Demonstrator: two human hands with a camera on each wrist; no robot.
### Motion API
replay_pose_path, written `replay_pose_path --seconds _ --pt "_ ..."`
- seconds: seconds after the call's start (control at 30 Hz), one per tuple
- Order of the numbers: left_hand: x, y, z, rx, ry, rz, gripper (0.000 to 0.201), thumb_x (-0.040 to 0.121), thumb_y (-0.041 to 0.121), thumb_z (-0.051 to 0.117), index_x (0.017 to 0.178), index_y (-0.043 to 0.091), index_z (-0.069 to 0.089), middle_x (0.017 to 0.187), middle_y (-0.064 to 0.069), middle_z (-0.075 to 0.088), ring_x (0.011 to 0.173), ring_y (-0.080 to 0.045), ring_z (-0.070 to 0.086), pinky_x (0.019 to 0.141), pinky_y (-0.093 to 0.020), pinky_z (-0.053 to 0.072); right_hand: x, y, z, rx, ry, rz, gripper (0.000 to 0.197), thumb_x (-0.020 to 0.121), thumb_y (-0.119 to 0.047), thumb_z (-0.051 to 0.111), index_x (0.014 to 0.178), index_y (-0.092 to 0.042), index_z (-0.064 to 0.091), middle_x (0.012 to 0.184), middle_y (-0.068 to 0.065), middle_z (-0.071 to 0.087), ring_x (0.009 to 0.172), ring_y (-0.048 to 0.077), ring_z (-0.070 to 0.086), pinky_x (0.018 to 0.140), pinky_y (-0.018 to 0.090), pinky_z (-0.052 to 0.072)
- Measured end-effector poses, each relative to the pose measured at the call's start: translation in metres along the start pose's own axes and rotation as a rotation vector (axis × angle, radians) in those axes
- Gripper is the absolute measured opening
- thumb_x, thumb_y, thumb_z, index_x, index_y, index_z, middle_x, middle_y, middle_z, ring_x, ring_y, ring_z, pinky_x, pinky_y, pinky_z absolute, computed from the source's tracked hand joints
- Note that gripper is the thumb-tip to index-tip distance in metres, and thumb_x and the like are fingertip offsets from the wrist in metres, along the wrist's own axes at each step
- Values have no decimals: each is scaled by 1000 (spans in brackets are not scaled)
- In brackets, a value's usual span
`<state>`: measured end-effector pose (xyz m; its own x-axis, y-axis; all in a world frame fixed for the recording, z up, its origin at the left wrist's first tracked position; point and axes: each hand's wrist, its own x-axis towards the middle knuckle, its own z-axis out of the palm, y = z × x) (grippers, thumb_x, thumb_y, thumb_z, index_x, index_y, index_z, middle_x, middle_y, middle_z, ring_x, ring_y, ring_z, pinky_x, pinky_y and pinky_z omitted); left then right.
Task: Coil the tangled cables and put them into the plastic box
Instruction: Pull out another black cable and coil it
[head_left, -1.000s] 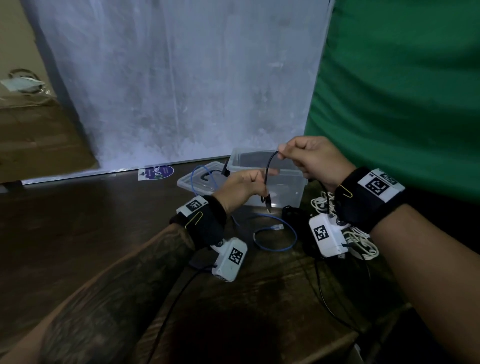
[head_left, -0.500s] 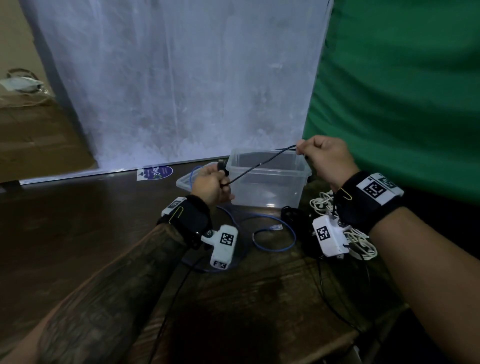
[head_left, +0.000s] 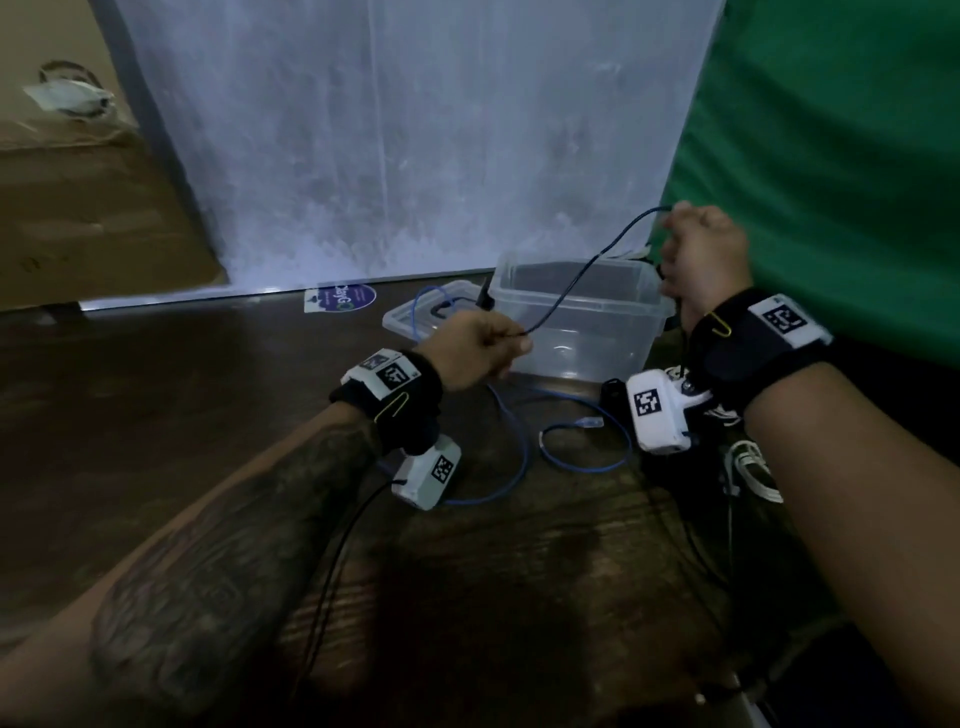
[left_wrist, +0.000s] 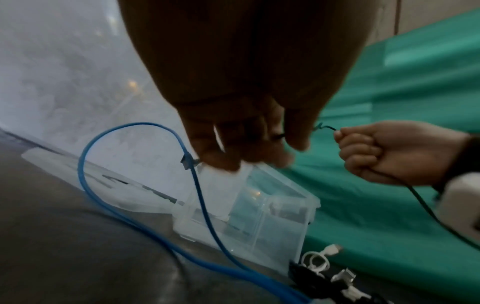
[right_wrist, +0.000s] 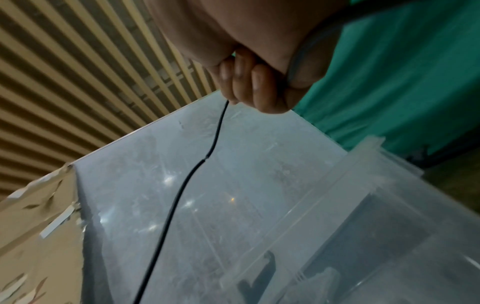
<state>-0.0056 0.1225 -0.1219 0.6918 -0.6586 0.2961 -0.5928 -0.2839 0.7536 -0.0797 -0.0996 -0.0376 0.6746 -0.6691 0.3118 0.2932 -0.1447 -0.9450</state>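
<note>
A thin black cable (head_left: 582, 275) stretches between my two hands above the clear plastic box (head_left: 576, 332). My left hand (head_left: 480, 348) pinches its lower end in front of the box, with the plug sticking up behind the knuckles. My right hand (head_left: 696, 254) grips the cable higher, at the box's right rim; in the right wrist view the black cable (right_wrist: 182, 185) runs down from the fist (right_wrist: 257, 82). A blue cable (head_left: 514, 452) lies in loops on the dark table. White cables (head_left: 753, 467) lie bundled under my right wrist.
The box's clear lid (head_left: 421, 317) lies flat left of the box with a blue cable loop over it. A grey panel (head_left: 405, 140) stands behind, a green cloth (head_left: 831, 156) at right, a cardboard box (head_left: 78, 197) at left. A round sticker (head_left: 345, 299) lies on the table (head_left: 156, 415).
My hands have moved apart, pulling the black cable into a long span. The right hand rose up and to the right; the left hand slid left along the cable.
</note>
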Motion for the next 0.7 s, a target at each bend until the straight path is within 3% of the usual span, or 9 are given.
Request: replay_pose_path --seconds 0.07,0.13,0.23,0.33,0.43,0.5,0.57,0.63,0.7 --pt "-3 0 -6 77 126 88 23 96 21 59 88 6 74 70 2 63 61 6 55 63 -14 42 6 7 12 56 2 42 23 100 -14 42 79 -22 50 53 -5 38 37 8 28 41 19 19" --pt "-1 4 -12 -83 159 100 19 96 10 57 93 -1 72 78 0 65 65 9 56 65 -10 41 11 18 27 66 -27 52 21 99 -11 39 83 -21 50 51 -4 40 37 9 29 41 20 22" --pt "4 15 -27 -777 126 -26 16 94 0 48 107 2 58 68 0 60 59 -11 58 65 -25 50 8 32 50 59 -84 75 22 100 -7 37 90 -21 51 53 -2 50 36 10 42 39 18 33" --pt "9 24 -48 -1040 69 -70 17 96 12 37 92 11 54 54 5 30 47 -11 30 56 -30 37 -1 39 71 64 -209 143 23 97 1 41 88 -16 52 67 5 59 45 13 55 43 22 41" --pt "8 31 -62 -1054 -24 -70 23 93 24 36 76 14 48 57 3 22 49 -14 22 58 -31 31 -15 49 87 -76 -314 41 22 89 5 49 92 -15 59 92 7 64 73 17 62 62 29 49" --pt "8 31 -64 -952 -13 -86 23 96 22 37 80 13 52 60 3 27 52 -13 27 57 -29 38 -26 53 92 -159 -334 -106 35 87 0 51 113 -22 57 120 1 59 110 17 57 87 27 47" --pt "8 29 -64 -867 -17 -102 24 99 18 37 88 10 56 63 3 32 54 -12 32 55 -27 41 -36 53 95 -124 -360 -185 46 90 -5 51 129 -29 50 134 -10 50 131 14 46 102 24 42" --pt "7 27 -65 -861 -73 -134 23 98 17 37 89 10 57 63 4 34 54 -10 29 53 -26 31 -39 54 98 -10 -402 -221 36 95 -8 53 129 -18 56 130 -4 58 123 8 53 98 18 43" --pt "6 30 -66 -918 -158 -188 22 96 20 38 82 12 53 62 5 27 53 -11 21 52 -27 19 -45 58 101 26 -442 -261 19 99 -14 54 113 -7 63 109 1 64 99 -2 60 86 13 45"
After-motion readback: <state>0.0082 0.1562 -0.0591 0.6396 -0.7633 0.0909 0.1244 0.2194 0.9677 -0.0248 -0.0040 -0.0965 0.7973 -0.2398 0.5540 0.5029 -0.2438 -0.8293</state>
